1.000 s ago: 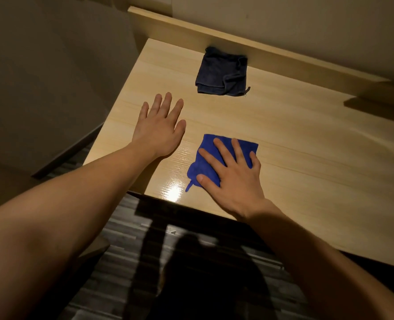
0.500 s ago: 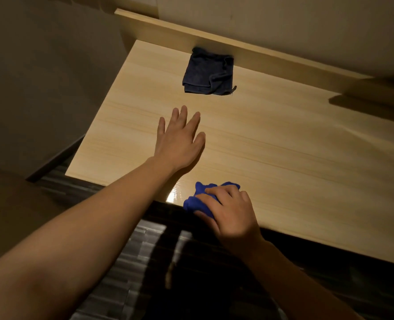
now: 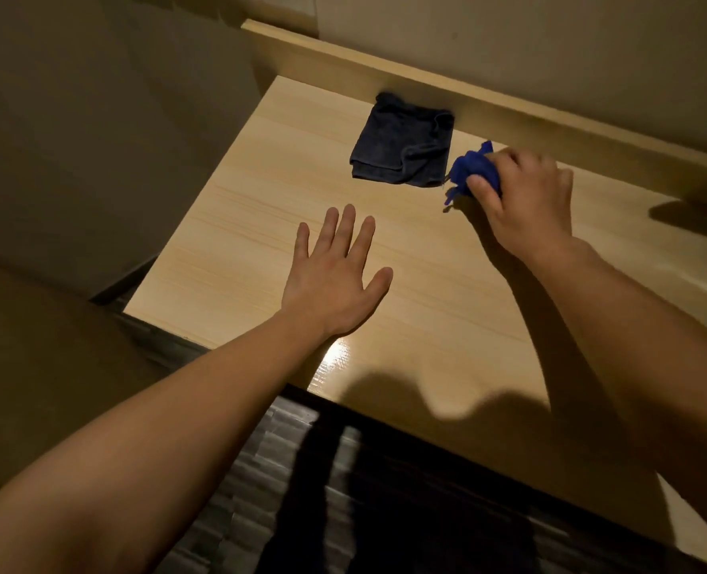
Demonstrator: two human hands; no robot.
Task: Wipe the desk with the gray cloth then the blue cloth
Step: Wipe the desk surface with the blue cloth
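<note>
Head view showed a pale wood desk [image 3: 447, 292] filling most of the frame, with a raised wooden ledge [image 3: 509, 113] along its far edge and a plain wall [image 3: 550, 43] behind that. A dark striped floor [image 3: 285, 470] lay below the desk's near edge, and a glare spot sat on the wood close to that edge. A bare left forearm reached in from the lower left and a bare right forearm from the lower right.

The left hand [image 3: 331, 283] rested palm down on the desk near its left-centre, fingers spread wide and holding nothing. The right hand [image 3: 525, 200] was farther back, near the ledge, closed around the bunched blue cloth [image 3: 467, 167], which poked out past the thumb and fingers on the hand's left side; whether the cloth touched the wood could not be told, as that part was blurred.

The gray cloth [image 3: 401, 147] lay folded flat on the desk against the ledge, just left of the blue cloth, with a narrow gap between the two. Neither hand touched it.
</note>
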